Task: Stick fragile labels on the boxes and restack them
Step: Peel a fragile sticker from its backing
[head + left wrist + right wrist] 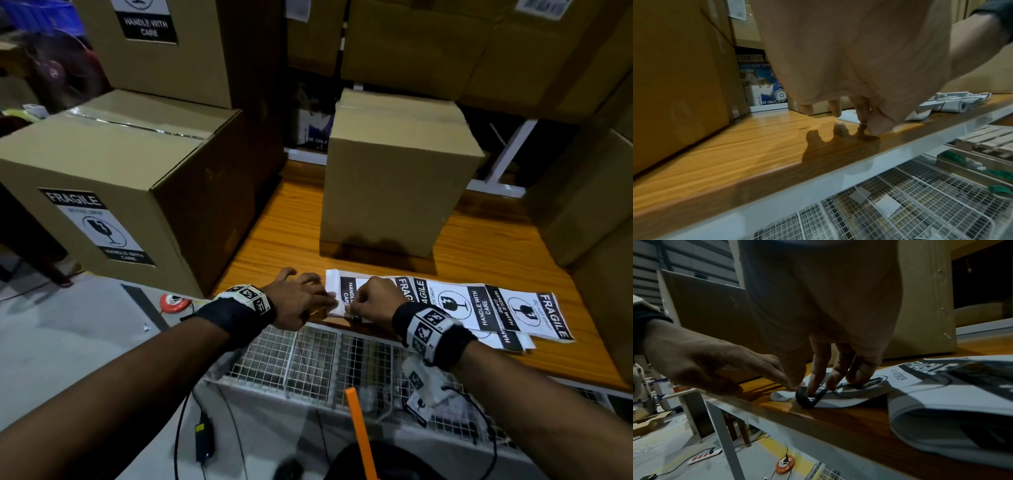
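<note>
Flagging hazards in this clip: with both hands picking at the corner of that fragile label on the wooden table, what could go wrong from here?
1. The black-and-white fragile label already curls under the right hand; it may fold and stick to itself.
2. The left hand pinches only its white corner, which could tear.
3. It sits at the wooden table's front edge, so it could slip off onto the white wire-mesh rack.

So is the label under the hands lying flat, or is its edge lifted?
Lifted: the label's near edge curls up off the table, between both hands' fingers.
</note>
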Demonstrator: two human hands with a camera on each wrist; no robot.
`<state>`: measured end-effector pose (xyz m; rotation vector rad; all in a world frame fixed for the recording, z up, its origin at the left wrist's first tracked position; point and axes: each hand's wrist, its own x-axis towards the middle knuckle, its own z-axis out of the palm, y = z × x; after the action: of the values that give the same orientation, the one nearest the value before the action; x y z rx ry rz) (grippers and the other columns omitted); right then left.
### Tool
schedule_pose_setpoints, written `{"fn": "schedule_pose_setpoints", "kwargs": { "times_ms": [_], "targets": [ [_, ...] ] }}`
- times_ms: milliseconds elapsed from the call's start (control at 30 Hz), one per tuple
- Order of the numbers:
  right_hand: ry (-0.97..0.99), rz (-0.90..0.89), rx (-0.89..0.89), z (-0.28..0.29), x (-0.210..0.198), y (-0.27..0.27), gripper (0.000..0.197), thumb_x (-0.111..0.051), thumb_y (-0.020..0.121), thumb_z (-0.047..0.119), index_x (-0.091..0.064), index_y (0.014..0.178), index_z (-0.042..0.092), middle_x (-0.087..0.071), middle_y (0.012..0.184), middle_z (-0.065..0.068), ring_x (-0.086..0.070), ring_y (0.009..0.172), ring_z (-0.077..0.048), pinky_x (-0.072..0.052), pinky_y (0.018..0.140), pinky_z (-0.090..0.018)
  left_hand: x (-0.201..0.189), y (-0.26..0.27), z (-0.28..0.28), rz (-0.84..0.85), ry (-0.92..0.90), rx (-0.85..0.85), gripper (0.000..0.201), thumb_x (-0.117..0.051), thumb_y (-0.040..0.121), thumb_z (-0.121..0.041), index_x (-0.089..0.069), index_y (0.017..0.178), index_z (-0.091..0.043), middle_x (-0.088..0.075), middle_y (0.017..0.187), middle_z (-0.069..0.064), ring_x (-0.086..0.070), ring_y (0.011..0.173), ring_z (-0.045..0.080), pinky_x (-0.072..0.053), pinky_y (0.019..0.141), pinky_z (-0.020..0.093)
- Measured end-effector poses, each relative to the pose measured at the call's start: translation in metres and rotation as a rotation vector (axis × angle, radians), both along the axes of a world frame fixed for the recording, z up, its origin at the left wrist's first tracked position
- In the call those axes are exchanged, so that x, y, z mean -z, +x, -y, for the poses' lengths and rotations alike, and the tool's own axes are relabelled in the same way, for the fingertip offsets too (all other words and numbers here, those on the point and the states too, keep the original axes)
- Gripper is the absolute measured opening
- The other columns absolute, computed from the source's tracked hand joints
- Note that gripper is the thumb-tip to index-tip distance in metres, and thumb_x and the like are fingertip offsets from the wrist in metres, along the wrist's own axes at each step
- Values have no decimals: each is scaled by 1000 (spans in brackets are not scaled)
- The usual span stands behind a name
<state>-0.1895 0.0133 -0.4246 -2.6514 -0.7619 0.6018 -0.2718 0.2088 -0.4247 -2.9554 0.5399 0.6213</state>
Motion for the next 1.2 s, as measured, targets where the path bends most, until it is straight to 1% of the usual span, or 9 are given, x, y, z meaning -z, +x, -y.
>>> {"fn": "schedule_pose_setpoints", "kwargs": {
  "times_ms": [133, 233, 300, 400, 500, 600, 767, 1000, 1200],
  "targets": [
    [-37, 22, -11, -5, 3, 1, 38, -66, 89, 37, -73, 70, 6, -70, 74, -9, -64, 79, -23, -39, 68, -28, 1, 3, -2, -2, -3, -6, 63, -51, 97, -27, -27, 154, -39, -29, 160, -12, -9, 151, 26, -14, 114, 64],
    [-105, 42, -30, -11, 3, 2, 47, -64, 88, 49, -76, 77, 5, -69, 78, -10, -60, 80, -23, -41, 78, -32, 0, 3, -3, -11, 3, -4, 65, -53, 97, -25, -26, 154, -40, -25, 162, -13, -10, 150, 26, -16, 114, 61],
    [-136, 61, -44, -12, 4, 2, 39, -67, 85, 46, -77, 82, 9, -71, 86, -9, -60, 91, -22, -43, 89, -35, 1, 3, -4, -11, 2, -5, 67, -54, 97, -25, -25, 154, -41, -24, 162, -14, -11, 150, 26, -17, 113, 60],
    [-171, 90, -59, -15, 10, 4, 22, -65, 86, 33, -75, 78, 15, -71, 89, -4, -56, 102, -23, -37, 97, -37, 1, 1, -3, -9, 20, -5, 67, -54, 97, -25, -24, 154, -42, -21, 162, -15, -12, 149, 27, -18, 112, 60],
    [-184, 68, -43, -17, 11, 5, 22, -55, 87, 31, -69, 79, 17, -67, 94, -6, -53, 104, -28, -35, 97, -41, 0, 0, 0, 5, 45, 12, 65, -55, 97, -26, -26, 154, -40, -20, 163, -14, -13, 149, 27, -18, 112, 61],
    [-155, 43, -16, -17, 12, 3, 25, -49, 91, 27, -63, 75, 13, -67, 95, -10, -51, 102, -28, -32, 97, -38, -3, 0, 4, 10, 76, 21, 65, -56, 96, -26, -27, 153, -37, -20, 162, -12, -13, 148, 27, -18, 112, 61],
    [-89, 52, 47, -12, 20, 4, 28, -47, 89, 32, -44, 62, 25, -64, 98, -14, -52, 106, -36, -38, 94, -40, -8, 2, 8, 17, 108, 25, 66, -56, 95, -26, -28, 153, -37, -20, 163, -10, -12, 149, 26, -18, 114, 60],
    [39, 16, 133, -7, 14, -2, 23, -53, 89, 25, -62, 72, 12, -66, 93, -16, -54, 103, -35, -44, 88, -37, -9, 5, 11, 33, 113, 36, 62, -54, 97, -27, -30, 153, -35, -25, 161, -8, -13, 149, 25, -18, 113, 58],
    [108, -27, 112, -2, 14, -2, 26, -57, 92, 20, -71, 80, 2, -70, 88, -13, -58, 95, -30, -40, 89, -34, -7, 6, 10, 28, 113, 56, 63, -55, 96, -26, -30, 153, -33, -26, 161, -7, -13, 150, 24, -18, 114, 57]
  ]
}}
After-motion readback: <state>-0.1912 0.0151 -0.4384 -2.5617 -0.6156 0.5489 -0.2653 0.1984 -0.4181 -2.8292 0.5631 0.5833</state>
